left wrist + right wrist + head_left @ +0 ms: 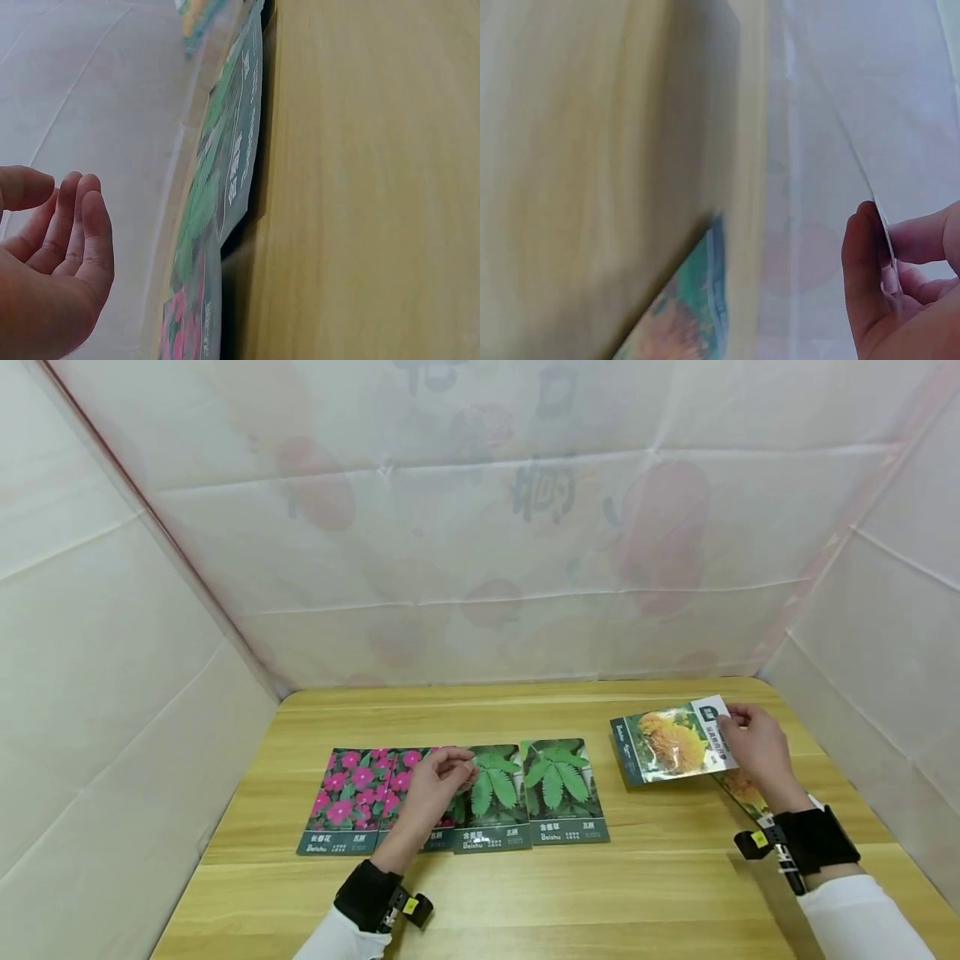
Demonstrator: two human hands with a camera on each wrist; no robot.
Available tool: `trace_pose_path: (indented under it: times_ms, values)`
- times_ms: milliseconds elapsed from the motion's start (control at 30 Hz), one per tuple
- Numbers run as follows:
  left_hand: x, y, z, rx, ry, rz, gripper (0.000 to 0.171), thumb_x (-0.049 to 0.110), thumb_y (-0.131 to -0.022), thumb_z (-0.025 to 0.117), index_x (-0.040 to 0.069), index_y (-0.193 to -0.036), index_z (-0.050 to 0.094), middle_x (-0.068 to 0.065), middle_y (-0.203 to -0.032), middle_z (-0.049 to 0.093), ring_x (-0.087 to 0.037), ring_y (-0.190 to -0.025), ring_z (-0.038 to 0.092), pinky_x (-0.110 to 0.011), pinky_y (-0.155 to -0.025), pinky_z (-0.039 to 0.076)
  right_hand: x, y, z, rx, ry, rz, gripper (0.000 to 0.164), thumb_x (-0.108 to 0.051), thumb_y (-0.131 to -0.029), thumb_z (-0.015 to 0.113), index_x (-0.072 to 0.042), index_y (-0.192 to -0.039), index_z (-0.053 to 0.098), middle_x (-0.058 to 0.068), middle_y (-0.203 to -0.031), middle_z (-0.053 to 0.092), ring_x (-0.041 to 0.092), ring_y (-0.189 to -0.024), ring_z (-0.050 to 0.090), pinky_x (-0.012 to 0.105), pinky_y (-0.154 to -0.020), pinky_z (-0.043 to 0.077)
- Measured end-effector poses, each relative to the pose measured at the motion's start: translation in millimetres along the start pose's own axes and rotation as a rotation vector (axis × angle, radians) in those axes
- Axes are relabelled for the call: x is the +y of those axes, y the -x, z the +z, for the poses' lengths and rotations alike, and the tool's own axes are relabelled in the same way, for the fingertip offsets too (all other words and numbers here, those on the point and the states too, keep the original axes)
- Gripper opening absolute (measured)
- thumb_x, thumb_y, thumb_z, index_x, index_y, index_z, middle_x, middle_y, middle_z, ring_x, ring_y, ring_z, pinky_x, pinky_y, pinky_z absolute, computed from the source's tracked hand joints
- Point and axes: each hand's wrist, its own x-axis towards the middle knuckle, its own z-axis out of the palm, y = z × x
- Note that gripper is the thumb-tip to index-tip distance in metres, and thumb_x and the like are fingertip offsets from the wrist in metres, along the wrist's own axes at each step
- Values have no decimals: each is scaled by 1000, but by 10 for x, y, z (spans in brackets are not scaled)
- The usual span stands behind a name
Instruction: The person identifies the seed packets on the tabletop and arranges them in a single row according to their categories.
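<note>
My right hand [759,747] pinches the right-hand end of a seed packet [667,743] with an orange flower on it, held tilted above the table. In the right wrist view this packet shows edge-on between thumb and fingers. A second orange-flower packet [742,789] lies below it, mostly hidden by the held packet and the hand. My left hand [435,785] hovers with loosely bent fingers and nothing in them, over a pink-flower packet [399,785]. Another pink-flower packet [352,789] lies to its left. Rightward are a green-leaf packet [495,793] and a second green-leaf packet [562,785].
The pink and green packets form one row on the wooden table [525,902], their edges meeting or overlapping. Pale sheeting [420,643] rises behind the table and on both sides. Each wrist wears a black band with a small camera.
</note>
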Motion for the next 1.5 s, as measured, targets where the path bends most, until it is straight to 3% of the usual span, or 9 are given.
trace_pose_path:
  times_ms: [133,300,467,600,700,833,1067,1267,1500]
  values:
    - [1,2,-3,-3,-2,1,28,4,-106,58,-9,-131,60,-18,-113,69,-32,-105,69,-42,-94,60,-405,172,-93,-4,-21,-36,55,-30,-110,45,14,-144,47,26,-119,56,20,-85,51,26,-62,40]
    - [-36,-17,4,-26,-10,40,32,11,-106,60,-8,-132,60,-18,-113,69,-37,-106,68,-43,-94,60,-611,254,-12,-44,-91,-113,50,-26,-111,47,14,-141,49,25,-118,57,8,-80,54,20,-60,48]
    - [-117,-63,80,-130,-75,135,47,31,-108,59,-5,-138,56,-20,-122,65,-30,-110,66,-42,-96,58,-767,289,186,-100,-128,-217,49,-27,-110,51,11,-140,53,27,-116,59,19,-87,62,24,-63,55]
    - [-40,-55,200,-236,-66,78,51,33,-108,59,-4,-143,54,-27,-136,58,-37,-118,63,-47,-103,54,-730,239,459,-137,-156,-283,51,-39,-109,55,0,-143,56,16,-120,60,23,-98,63,40,-61,55]
    - [11,-51,288,-273,-56,21,47,28,-108,58,-3,-144,54,-27,-139,56,-43,-120,62,-50,-105,53,-733,231,623,-181,-208,-353,50,-38,-109,56,-4,-145,55,13,-121,60,23,-107,61,45,-76,55]
    - [30,-49,367,-291,-40,0,43,18,-109,57,-5,-145,52,-29,-133,58,-47,-118,62,-52,-104,53,-1030,371,646,-237,-221,-413,43,-27,-110,56,3,-142,56,18,-116,62,30,-106,61,49,-98,53]
    - [239,80,416,-338,-2,-9,37,2,-107,55,-13,-140,52,-30,-121,61,-50,-112,62,-51,-101,55,-1358,498,638,-284,-156,-343,33,-16,-109,57,2,-137,60,14,-110,65,26,-95,66,32,-74,57]
    - [-2,-27,454,-333,-28,-31,34,6,-102,65,-7,-134,63,-17,-112,68,-39,-97,70,-44,-89,62,-1350,515,671,-292,-158,-342,33,-17,-108,59,0,-137,61,13,-111,66,26,-96,67,32,-74,56]
    - [-23,-29,497,-407,-22,-77,27,5,-100,68,-6,-125,69,-14,-111,72,-23,-87,72,-40,-84,63,-1346,500,620,-344,-144,-324,36,-24,-108,61,-3,-137,62,14,-116,67,28,-103,66,36,-81,58]
